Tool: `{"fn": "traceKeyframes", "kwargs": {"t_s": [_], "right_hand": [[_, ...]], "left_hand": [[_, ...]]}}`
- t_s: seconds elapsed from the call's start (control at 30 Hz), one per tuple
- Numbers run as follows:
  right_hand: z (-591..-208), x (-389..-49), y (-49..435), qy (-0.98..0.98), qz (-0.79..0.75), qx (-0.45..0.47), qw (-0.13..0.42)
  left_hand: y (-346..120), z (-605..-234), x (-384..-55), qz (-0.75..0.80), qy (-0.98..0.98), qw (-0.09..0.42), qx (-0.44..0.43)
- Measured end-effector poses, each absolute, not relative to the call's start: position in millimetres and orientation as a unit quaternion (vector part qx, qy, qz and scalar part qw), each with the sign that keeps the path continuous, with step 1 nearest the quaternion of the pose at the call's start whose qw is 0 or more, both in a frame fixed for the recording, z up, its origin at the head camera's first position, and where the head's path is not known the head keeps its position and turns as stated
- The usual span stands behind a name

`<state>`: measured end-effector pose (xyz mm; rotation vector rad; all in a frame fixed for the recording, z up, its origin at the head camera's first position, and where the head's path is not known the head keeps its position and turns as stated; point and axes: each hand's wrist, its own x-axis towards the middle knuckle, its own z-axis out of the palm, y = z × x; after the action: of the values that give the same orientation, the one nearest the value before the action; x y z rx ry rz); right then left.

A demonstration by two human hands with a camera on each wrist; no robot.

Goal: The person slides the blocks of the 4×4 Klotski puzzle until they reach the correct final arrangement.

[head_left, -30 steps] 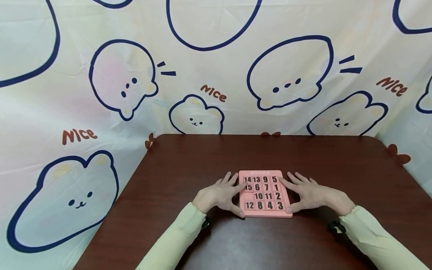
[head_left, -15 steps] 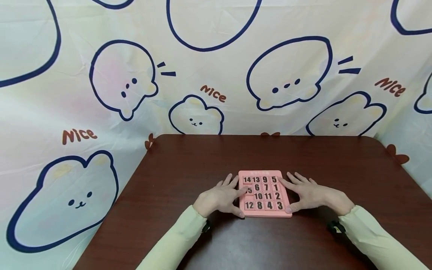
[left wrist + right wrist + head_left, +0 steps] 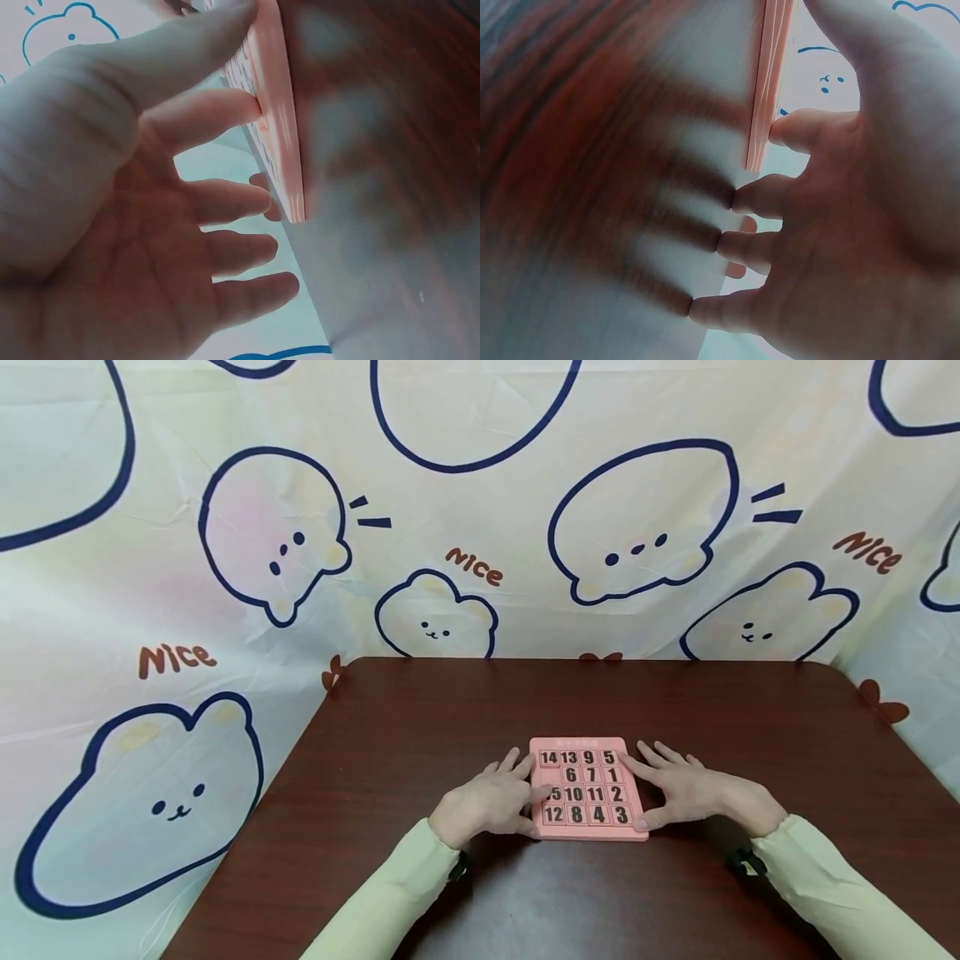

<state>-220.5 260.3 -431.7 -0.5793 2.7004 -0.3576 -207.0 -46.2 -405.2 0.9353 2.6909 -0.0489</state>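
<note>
A pink sliding number puzzle [image 3: 588, 837] lies flat on the dark brown table [image 3: 450, 710]. Its black-numbered tiles leave a gap at the left end of the second row. My left hand [image 3: 491, 800] touches the 15 tile [image 3: 557, 794] in the third row with its index finger, which covers part of the number. The left thumb rests at the near left corner. Across the board, my right hand [image 3: 690, 795] has its fingers spread, index fingertip on the right edge and thumb at the near right corner. The right wrist view shows the other fingertips on the tabletop beside the puzzle frame [image 3: 765, 82].
A pale cloth [image 3: 525, 527] printed with blue cartoon outlines hangs behind the table and along its sides. Dark wrist straps show under both light green sleeves [image 3: 390, 885].
My left index finger has slid the 15 tile toward me, from the second row down into the third, and the gap is now above it. The right hand has stayed put.
</note>
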Motion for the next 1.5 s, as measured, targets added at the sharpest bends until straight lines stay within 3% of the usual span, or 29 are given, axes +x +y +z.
{"fn": "traceKeyframes", "kwargs": {"t_s": [0.37, 0.87, 1.23, 1.5], "right_hand": [[-432.1, -221.2, 259.7, 0.954, -0.124, -0.204, 0.179], [-430.7, -222.2, 258.0, 0.956, -0.120, -0.202, 0.176], [-429.9, -219.4, 259.3, 0.957, -0.118, -0.200, 0.173], [-431.2, -218.8, 260.7, 0.956, -0.123, -0.205, 0.170]], "left_hand": [[-49.0, -404.5, -223.9, 0.088, 0.936, 0.187, 0.287], [-41.4, -414.4, -244.0, 0.004, 0.939, 0.202, 0.278], [-41.1, -415.4, -240.4, 0.039, 0.937, 0.219, 0.271], [-40.3, -414.6, -226.2, 0.017, 0.935, 0.194, 0.297]]}}
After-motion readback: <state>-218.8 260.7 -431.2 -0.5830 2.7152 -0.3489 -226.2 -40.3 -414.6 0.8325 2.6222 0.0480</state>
